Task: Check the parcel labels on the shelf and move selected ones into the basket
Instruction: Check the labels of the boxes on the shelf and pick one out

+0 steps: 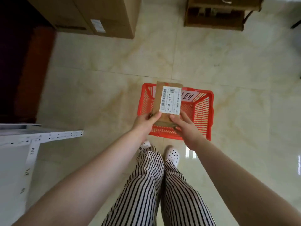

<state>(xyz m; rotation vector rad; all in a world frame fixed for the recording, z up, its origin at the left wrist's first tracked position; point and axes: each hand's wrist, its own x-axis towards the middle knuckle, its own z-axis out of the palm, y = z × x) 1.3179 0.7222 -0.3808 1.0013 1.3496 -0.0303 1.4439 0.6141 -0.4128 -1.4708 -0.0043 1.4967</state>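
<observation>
Standing over glossy cream floor tiles (101,66), the person shows striped trousers (146,185) and white dotted shoes (173,154) nearest the camera. Both bare forearms reach forward. Left hand (144,122) pinches the near left corner of a small brown parcel (158,101), thumb on top and fingers curled beneath. Right hand (187,126) grips the near right corner the same way, thumb pressed on the top face just below the label. The parcel is held up over the red basket (202,111), covering the basket's left half, its long axis running away from the person, near end in the hands, far end jutting past the basket's far rim. Face up is a white label (171,100) with barcode, a QR code and "J6-S10" printed twice, the text running along the long axis. The basket sits on the floor just ahead of the shoes, a white sign on its far wall. At the left edge, a white metal shelf (32,137) corner. Farther off, a large cardboard box (101,17) at the far left and a low wooden stand (216,13) at the far right.
</observation>
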